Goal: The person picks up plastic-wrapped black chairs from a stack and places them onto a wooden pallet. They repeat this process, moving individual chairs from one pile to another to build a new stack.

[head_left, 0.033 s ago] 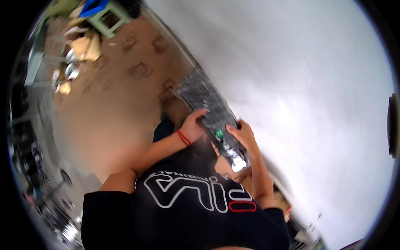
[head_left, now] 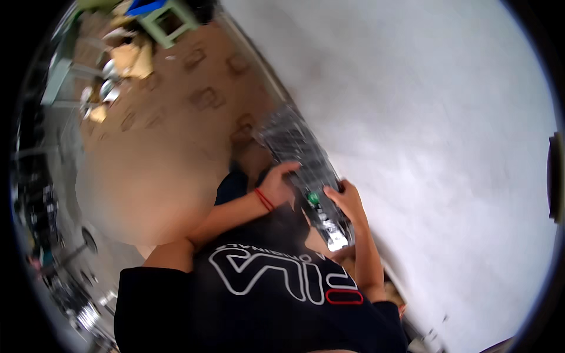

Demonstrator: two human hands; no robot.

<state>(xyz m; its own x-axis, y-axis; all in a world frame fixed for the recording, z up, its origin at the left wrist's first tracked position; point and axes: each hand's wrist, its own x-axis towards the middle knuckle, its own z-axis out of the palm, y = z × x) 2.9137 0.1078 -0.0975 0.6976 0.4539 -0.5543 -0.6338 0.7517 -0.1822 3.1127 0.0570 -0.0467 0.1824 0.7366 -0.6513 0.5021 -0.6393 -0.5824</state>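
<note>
Left hand [head_left: 279, 183] and right hand [head_left: 349, 203] clamp a dark package [head_left: 301, 147] (green spot [head_left: 313, 198] showing) beside the table [head_left: 435, 153]; seemingly a handling step, whose next move needs steady support.

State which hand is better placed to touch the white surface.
Probably the right hand: it holds the dark package on the side facing the white surface. The left hand holds the opposite side, with the package in between.

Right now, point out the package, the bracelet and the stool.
Package [head_left: 313, 167]: head view, on its dark middle.
Bracelet [head_left: 264, 199]: head view, on its red band.
Stool [head_left: 154, 26]: head view, on its green frame.
</note>
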